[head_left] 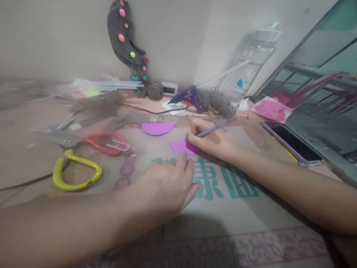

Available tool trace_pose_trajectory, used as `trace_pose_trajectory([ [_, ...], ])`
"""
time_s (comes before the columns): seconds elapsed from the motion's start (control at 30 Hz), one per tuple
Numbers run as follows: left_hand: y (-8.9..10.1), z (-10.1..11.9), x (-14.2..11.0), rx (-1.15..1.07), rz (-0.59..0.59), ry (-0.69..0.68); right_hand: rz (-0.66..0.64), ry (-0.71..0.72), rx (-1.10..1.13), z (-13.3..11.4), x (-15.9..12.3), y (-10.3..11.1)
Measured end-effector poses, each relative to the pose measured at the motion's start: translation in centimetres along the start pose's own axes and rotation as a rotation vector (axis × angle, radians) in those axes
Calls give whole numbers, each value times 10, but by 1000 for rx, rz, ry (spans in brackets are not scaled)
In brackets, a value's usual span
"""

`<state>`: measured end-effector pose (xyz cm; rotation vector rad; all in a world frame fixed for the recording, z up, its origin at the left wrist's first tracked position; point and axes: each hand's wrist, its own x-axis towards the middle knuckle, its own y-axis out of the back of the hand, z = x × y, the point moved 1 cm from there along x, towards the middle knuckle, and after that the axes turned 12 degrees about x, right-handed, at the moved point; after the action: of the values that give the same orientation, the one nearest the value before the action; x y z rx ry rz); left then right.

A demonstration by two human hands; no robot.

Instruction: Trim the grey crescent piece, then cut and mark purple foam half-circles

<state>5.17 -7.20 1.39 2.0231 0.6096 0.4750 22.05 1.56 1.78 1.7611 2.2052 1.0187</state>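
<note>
My right hand [208, 141] is closed around a pale greyish pen [216, 127], whose back end slants up to the right. Its writing end is hidden by the fingers, over a purple paper half-circle [178, 146]. With fingers stretched and thumb apart, my left hand [171, 182] is open, its index fingertip at the lower edge of that same half-circle. Another purple half-circle [158, 128] lies just beyond, up and to the left, its straight edge facing away. Both papers rest on a printed sheet [178, 227] with large teal characters.
Yellow-handled pliers or cutters [78, 178] and red-handled scissors [111, 143] lie at left. Behind stand a blue glue gun [188, 97] with its cord, grey yarn [220, 103] and a clear bottle [248, 67]. A phone [291, 141] lies at right. A grey crescent ornament [119, 37] leans on the wall.
</note>
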Motion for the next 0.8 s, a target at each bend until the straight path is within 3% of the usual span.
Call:
trace_pose_trajectory([
  [0.37, -2, 0, -2, -9, 37, 15, -13, -27, -1, 0, -1, 0],
  [0.57, 0, 0, 0, -19, 9, 9, 123, -3, 124, 0, 0, 6],
  [0.7, 3, -1, 2, -57, -60, 15, -8, -57, 270, -7, -7, 0],
  [0.8, 3, -1, 3, -66, -75, 11, -30, -100, 296, -6, -10, -6],
])
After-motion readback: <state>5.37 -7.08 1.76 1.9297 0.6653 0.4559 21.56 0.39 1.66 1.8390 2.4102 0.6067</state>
